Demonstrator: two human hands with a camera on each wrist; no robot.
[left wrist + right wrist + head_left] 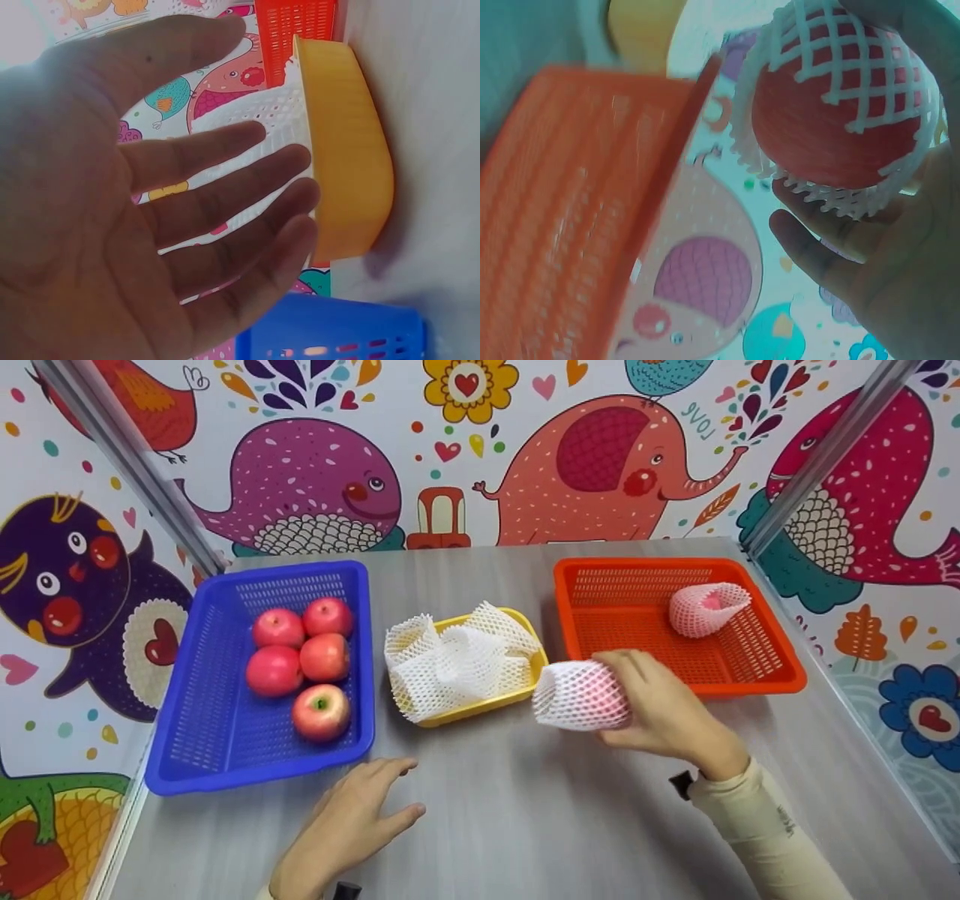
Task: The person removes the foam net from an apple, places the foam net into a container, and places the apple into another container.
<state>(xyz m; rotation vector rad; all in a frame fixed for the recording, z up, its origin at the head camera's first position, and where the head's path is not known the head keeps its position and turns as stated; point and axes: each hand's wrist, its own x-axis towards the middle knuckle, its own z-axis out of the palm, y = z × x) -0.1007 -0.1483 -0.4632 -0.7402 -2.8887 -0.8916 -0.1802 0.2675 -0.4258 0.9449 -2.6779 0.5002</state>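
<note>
My right hand (664,709) grips an apple (832,127) wrapped in a white foam net (574,695), held in front of the red basket (780,679). In the right wrist view, the apple's red skin shows through the net's opening. My left hand (349,817) holds nothing and hovers near the front of the blue basket (202,780), fingers spread apart in the left wrist view. Several bare apples (321,712) sit in the blue basket. Between the baskets, a yellow tray (352,150) bears several white foam nets (472,660).
One netted apple (697,611) lies in the red basket's back right part. The grey table (480,825) carries all three containers. Printed panels (465,450) stand behind and at both sides, with metal posts (832,457) at the corners.
</note>
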